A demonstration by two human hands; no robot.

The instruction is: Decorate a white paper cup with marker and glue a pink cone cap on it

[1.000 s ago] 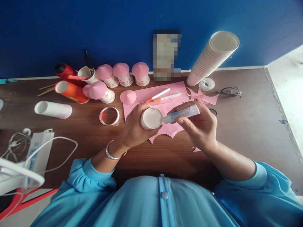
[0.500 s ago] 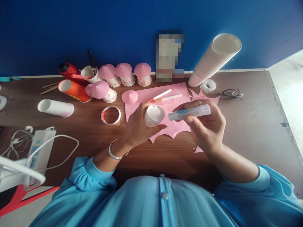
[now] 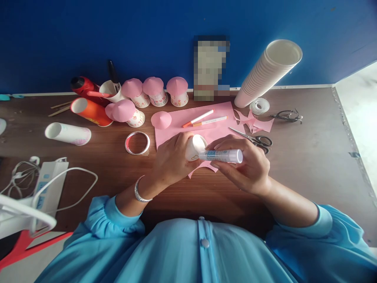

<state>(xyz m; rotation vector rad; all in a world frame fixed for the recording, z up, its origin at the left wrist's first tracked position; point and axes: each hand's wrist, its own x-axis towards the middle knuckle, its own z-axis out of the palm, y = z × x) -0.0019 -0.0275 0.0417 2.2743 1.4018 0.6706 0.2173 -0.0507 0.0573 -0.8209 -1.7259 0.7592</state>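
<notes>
My left hand [image 3: 173,159] is wrapped round a small white paper cup [image 3: 194,147], its base turned up and a drawn mark on its side. In my right hand [image 3: 247,165] lies a white glue stick [image 3: 225,156] with blue print, gripped between thumb and fingers. The tip end of the glue stick meets the cup's edge, though the contact itself is partly hidden. Beneath both hands lies a cut pink paper sheet [image 3: 173,127], bearing a pink paper cone [image 3: 161,120] and two markers [image 3: 203,118]. Scissors [image 3: 256,140] rest just beyond my right hand.
Several decorated cups with pink cone tops [image 3: 177,91] stand along the blue wall. A tall stack of paper cups [image 3: 266,74] leans at the back right, near a tape roll [image 3: 259,106] and glasses [image 3: 288,115]. Another tape roll [image 3: 137,143] and a power strip [image 3: 53,184] lie left.
My right hand has moved left and down, bringing the glue stick to the cup. The cup has shifted slightly right and tilted. The scissors have come into sight.
</notes>
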